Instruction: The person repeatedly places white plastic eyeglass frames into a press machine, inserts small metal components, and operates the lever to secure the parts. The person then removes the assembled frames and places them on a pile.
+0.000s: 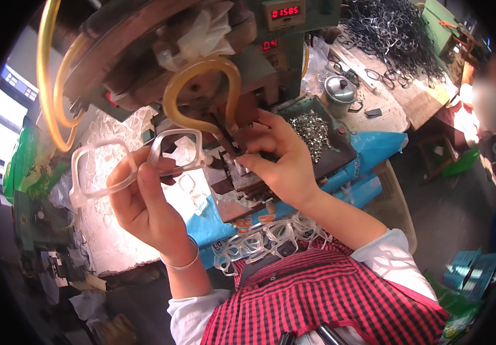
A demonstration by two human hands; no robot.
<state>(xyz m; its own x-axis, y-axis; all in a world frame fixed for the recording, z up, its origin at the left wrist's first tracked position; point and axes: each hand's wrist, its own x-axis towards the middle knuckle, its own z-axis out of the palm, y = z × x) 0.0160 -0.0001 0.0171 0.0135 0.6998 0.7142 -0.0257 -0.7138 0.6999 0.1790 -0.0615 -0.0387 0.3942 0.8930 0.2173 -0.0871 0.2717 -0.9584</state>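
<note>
My left hand (156,210) grips a clear plastic eyeglass frame (99,145) by its bridge area, between thumb and fingers. The frame is held up left of the machine, its front spread across the view. My right hand (285,167) is at the machine's small metal fixture (249,178), thumb and fingers closed together beside a dark upright rod. Whatever sits between those fingertips is too small to make out. Just beyond the right hand, a pile of small shiny metal parts (311,135) lies in a dark tray (343,154).
A thick yellow tube (173,95) loops down at the machine, below red digital displays (285,12). More clear frames lie on the white table (107,241) and across my lap (271,238). Right of the machine are a lidded metal pot (342,89), heaped black frames (397,34) and a blurred person.
</note>
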